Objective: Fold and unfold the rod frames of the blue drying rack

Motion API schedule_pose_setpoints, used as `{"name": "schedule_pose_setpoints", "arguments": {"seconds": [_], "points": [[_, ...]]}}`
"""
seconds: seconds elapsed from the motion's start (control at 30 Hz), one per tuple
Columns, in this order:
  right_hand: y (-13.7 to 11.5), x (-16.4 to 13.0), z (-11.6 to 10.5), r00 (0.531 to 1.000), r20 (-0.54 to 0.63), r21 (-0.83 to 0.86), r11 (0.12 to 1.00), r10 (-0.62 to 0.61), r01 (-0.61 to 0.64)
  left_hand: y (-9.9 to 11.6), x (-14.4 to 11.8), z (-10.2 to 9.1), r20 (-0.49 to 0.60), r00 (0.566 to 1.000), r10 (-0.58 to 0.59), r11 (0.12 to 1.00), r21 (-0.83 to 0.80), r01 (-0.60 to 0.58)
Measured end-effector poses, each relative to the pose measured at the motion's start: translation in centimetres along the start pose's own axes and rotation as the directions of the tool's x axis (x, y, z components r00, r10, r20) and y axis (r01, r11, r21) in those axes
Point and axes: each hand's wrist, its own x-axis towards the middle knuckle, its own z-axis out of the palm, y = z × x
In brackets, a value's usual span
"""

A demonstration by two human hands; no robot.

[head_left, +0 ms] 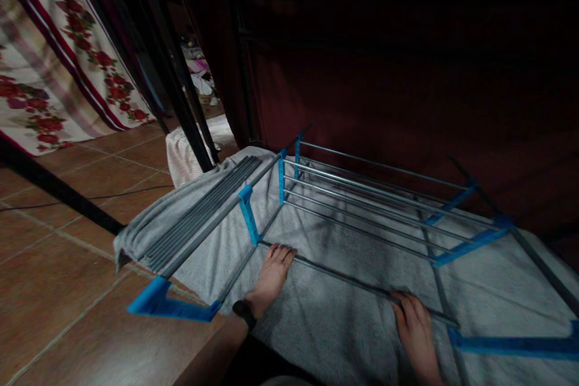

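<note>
Crosswise under both hands (pixel 275 266) (pixel 414 321), each curled over it, a slim grey rod (pixel 339 275).

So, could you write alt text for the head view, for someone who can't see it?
A person's left hand and right hand hold a rod of a blue-and-grey rack on grey cloth. Loose rods lie together on the left; flowered fabric hangs beyond.

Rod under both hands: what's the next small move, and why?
I'd probably have the right hand ease the right end of the rod toward the near-right blue bracket. That end lies close to it, but I can't tell whether it's seated. The left hand is on the rod near its other end, beside another blue bracket.
</note>
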Motion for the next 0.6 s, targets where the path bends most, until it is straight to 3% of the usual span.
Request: {"name": "schedule_pose_setpoints", "arguments": {"seconds": [0.6], "points": [[0.4, -0.1, -0.5, 0.998, 0.027, 0.006, 0.998, -0.059, 0.058, 0.2, 0.3, -1.5, 0.072, 0.997, 0.009, 0.999, -0.041, -0.006]]}}
